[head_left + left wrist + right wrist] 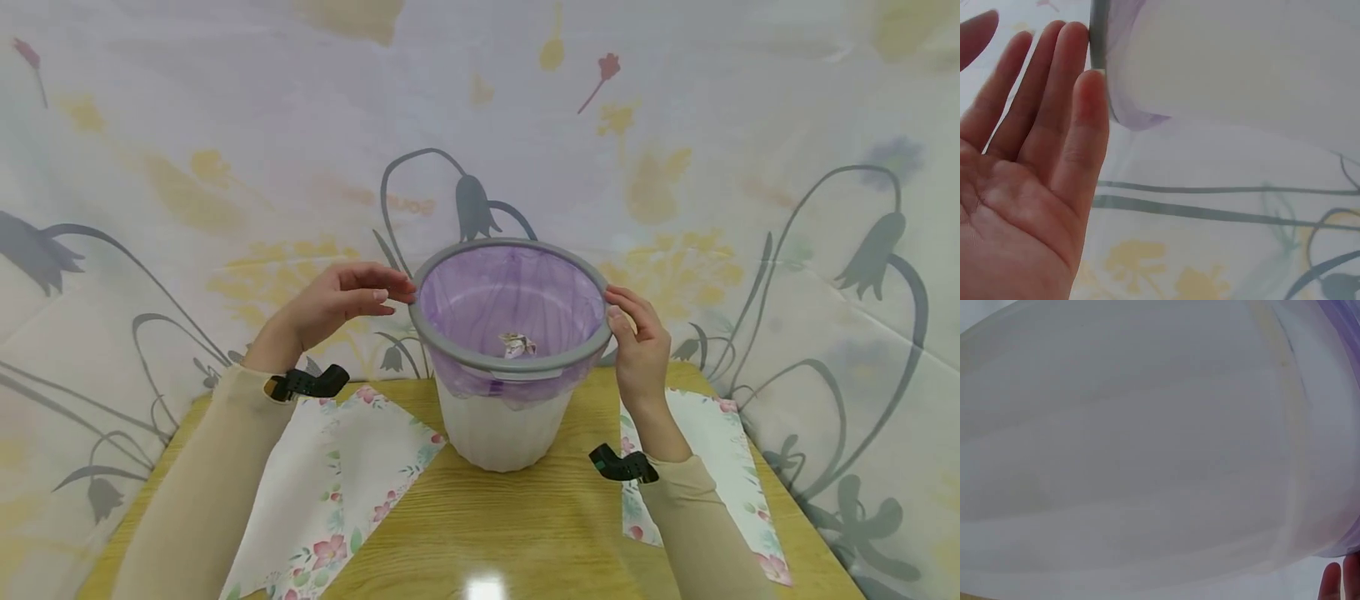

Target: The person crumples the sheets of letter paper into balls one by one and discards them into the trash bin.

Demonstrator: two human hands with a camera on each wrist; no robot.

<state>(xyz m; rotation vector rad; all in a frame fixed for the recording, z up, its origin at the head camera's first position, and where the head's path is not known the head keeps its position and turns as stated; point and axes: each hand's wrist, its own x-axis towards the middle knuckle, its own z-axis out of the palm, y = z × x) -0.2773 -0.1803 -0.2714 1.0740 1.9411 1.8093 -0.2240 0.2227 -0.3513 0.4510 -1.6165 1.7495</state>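
Observation:
A white trash can (504,427) with a grey rim (517,364) stands upright on the wooden table. It is lined with a purple plastic bag (480,283), whose edge folds out below the rim. Inside lies a small crumpled scrap (517,345). My left hand (330,304) is at the rim's left side, its fingers extended and fingertips at the grey edge (1099,37). On the opposite side, my right hand (641,346) has its fingertips against the rim, thumb alongside. The can's white wall (1129,444) fills most of the right wrist view, with only fingertips (1330,581) showing.
White floral-edged sheets (375,458) lie on the table left of the can, partly under my left arm. Another such sheet (712,450) lies on the right beneath my right forearm. A patterned cloth (675,108) hangs behind and around the wooden table (480,525).

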